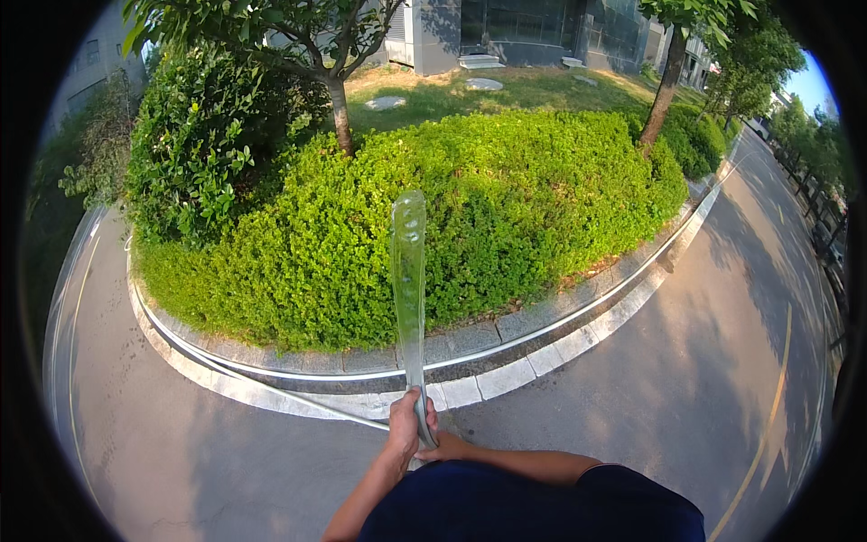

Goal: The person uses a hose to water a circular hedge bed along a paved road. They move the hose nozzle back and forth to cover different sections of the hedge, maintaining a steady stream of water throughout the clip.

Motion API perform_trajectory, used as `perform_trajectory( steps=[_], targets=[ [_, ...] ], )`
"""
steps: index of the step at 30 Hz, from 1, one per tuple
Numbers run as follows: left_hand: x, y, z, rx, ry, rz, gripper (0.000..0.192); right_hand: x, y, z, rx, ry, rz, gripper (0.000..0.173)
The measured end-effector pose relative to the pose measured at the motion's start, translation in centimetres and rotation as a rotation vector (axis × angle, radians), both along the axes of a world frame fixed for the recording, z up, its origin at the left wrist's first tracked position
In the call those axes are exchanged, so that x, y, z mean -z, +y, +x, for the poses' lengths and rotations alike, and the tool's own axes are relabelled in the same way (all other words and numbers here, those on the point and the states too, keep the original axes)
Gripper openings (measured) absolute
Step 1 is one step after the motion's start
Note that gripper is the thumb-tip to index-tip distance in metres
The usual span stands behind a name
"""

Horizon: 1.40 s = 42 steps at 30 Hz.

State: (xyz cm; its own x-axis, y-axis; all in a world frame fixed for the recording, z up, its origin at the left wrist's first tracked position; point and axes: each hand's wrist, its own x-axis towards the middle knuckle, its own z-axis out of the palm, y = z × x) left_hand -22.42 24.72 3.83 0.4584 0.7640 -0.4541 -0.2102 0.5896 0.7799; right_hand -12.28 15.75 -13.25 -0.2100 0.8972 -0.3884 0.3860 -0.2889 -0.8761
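Note:
My left hand point(405, 420) is closed around the end of a pale hose point(425, 427) in front of my dark blue top. Just below and to the right, my right hand point(440, 447) grips the same hose close to my body. From the hose end a clear stream of water point(409, 271) shoots forward over the green hedge point(474, 203). A pale length of hose point(318, 404) runs from near my hands to the left, over the white kerb stones. Where the hose passes my waist is partly hidden by my arms.
A long white pipe or hose point(542, 327) follows the grey stone edging point(474, 337) of the bed. White kerb stones point(504, 379) border the asphalt road point(596, 400). A tree trunk point(341, 115) and a large bush point(189, 156) rise at the left, another trunk point(665, 88) at the right.

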Motion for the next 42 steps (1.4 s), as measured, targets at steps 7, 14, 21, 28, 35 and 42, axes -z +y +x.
perform_trajectory(
  steps=[7, 14, 21, 28, 35, 42],
  targets=[
    [1.6, -4.2, 3.0, 0.117, 0.147, -0.075, 0.044, 4.8, -3.2, 2.7, -0.170, -0.053, 0.214, 0.032],
    [2.4, -4.0, 5.7, 0.245, 0.215, -0.112, 0.042, 6.5, -3.5, 4.4, -0.094, -0.001, 0.077, 0.034],
    [2.8, -1.9, 6.6, 0.295, 0.150, -0.031, 0.044, 4.7, -2.0, 6.5, -0.148, -0.012, 0.202, 0.036],
    [1.9, 0.5, 6.6, 0.338, 0.116, -0.002, 0.045, 1.6, -0.4, 6.2, 0.000, -0.075, 0.104, 0.035],
    [0.5, 2.7, 7.7, 0.305, 0.088, -0.016, 0.045, -1.4, 2.1, 5.1, 0.210, 0.085, 0.111, 0.044],
    [1.7, 3.5, 7.7, 0.259, 0.108, -0.005, 0.044, -0.8, 3.7, 3.7, 0.361, 0.226, 0.212, 0.059]
  ],
)
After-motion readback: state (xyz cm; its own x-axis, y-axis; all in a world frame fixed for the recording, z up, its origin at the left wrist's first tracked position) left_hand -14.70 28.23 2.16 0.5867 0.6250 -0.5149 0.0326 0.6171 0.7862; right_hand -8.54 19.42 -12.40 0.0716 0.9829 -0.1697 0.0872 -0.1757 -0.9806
